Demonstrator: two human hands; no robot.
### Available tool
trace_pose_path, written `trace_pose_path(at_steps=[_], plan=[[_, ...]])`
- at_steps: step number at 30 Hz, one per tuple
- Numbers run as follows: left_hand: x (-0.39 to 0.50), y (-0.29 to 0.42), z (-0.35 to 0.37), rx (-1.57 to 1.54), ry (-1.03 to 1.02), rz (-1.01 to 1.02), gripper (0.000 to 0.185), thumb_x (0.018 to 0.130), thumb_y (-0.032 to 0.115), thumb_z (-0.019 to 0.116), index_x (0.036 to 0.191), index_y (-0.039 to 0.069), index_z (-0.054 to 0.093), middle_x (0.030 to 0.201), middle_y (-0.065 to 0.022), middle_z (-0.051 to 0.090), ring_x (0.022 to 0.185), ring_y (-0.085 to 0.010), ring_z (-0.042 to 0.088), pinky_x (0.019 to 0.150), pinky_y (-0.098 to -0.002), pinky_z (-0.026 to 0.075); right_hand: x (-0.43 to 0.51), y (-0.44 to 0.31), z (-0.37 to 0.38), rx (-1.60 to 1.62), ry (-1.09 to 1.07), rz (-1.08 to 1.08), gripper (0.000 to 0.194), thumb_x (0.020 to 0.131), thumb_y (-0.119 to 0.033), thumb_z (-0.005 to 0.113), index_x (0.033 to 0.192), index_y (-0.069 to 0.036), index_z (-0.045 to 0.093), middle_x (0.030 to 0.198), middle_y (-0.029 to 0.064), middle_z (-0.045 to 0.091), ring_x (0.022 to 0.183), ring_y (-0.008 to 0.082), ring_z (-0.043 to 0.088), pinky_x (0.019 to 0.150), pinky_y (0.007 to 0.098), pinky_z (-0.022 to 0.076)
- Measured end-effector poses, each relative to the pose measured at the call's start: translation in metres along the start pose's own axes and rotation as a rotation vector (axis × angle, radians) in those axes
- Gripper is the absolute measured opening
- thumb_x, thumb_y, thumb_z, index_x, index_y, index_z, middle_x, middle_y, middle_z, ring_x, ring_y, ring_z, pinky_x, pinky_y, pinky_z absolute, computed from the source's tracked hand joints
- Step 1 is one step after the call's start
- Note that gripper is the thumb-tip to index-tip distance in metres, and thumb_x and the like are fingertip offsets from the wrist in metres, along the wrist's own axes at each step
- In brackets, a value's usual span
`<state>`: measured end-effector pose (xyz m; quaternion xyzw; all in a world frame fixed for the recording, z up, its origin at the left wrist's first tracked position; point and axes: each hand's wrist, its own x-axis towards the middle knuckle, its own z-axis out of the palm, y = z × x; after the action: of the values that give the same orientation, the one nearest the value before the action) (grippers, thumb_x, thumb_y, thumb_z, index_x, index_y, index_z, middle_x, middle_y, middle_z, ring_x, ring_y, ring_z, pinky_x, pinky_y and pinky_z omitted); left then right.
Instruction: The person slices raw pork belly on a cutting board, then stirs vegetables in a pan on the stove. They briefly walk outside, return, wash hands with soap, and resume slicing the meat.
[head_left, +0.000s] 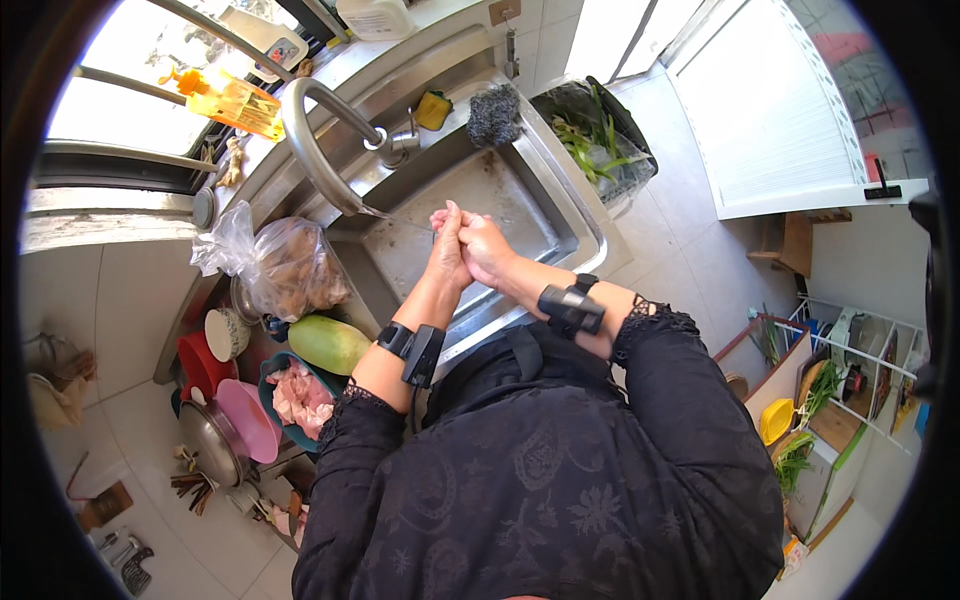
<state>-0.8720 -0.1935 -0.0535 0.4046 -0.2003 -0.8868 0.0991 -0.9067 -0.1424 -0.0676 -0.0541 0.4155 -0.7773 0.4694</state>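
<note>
Over the stainless steel sink (517, 199), my left hand (448, 255) and my right hand (484, 244) are pressed together, fingers overlapping. A thin stream of water runs from the curved metal faucet (319, 161) towards the fingers. I see no object between the hands, but the palms are hidden against each other. Both forearms wear black strapped devices. A yellow-green sponge (433, 110) and a steel wool scourer (493, 115) lie on the sink's far rim.
Left of the sink are a plastic bag of brown food (300, 262), a green melon-like vegetable (330, 343), a teal bowl of raw meat (300, 394) and a pink bowl (244, 420). A lined bin with green scraps (596, 142) stands right of the sink. Orange soap bottle (236, 105) on the windowsill.
</note>
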Motion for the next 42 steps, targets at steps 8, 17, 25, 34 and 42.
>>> trace_pose_path(at_steps=[8,17,25,34,42], plan=[[0.014,0.013,-0.019,-0.17,-0.098,-0.062,0.044,0.086,0.051,0.051,0.062,0.017,0.038,0.053,0.0025,0.039,0.047,-0.0128,0.04,0.053,-0.029,0.04,-0.038,-0.011,-0.015,-0.95,-0.258,-0.321,0.034,0.089,-0.009,0.045,0.12,0.004,0.045,0.115,0.019,0.053,0.109,0.0293,0.051,0.094,0.0349,0.0388],[0.013,-0.011,-0.003,0.103,0.234,-0.055,0.023,0.082,0.024,0.066,0.076,0.009,0.05,0.06,-0.0014,0.05,0.055,-0.0172,0.047,0.061,-0.0367,0.047,-0.017,-0.015,-0.027,-1.193,-0.348,-0.359,0.045,0.086,-0.011,0.043,0.129,-0.002,0.04,0.128,0.0239,0.044,0.118,0.0351,0.044,0.1,0.0377,0.0345],[0.031,0.001,-0.036,0.359,0.32,0.279,0.036,0.089,0.034,0.055,0.067,0.007,0.051,0.052,0.0023,0.046,0.048,-0.0104,0.041,0.042,-0.0267,0.033,-0.031,-0.009,-0.008,-0.017,-0.06,0.35,0.025,0.086,-0.007,0.05,0.108,0.006,0.051,0.11,0.0111,0.056,0.107,0.018,0.049,0.091,0.0315,0.0393],[-0.001,-0.016,0.013,-0.156,0.1,0.325,0.026,0.091,0.001,0.041,0.115,0.0,0.049,0.114,-0.0142,0.054,0.101,-0.0236,0.056,0.091,-0.0327,0.045,0.007,-0.031,0.005,0.242,0.021,0.441,0.032,0.086,-0.033,0.058,0.098,-0.004,0.05,0.081,0.0099,0.057,0.08,0.0221,0.057,0.074,0.039,0.047],[-0.028,-0.021,0.002,1.06,0.114,0.883,0.029,0.095,0.017,0.044,0.101,-0.008,0.059,0.092,-0.0099,0.064,0.089,-0.0132,0.055,0.081,-0.0267,0.044,0.047,-0.045,0.004,0.279,0.284,0.485,0.031,0.088,-0.028,0.056,0.065,-0.013,0.043,0.046,-0.0041,0.032,0.038,0.0143,0.034,0.047,0.0338,0.0415]])
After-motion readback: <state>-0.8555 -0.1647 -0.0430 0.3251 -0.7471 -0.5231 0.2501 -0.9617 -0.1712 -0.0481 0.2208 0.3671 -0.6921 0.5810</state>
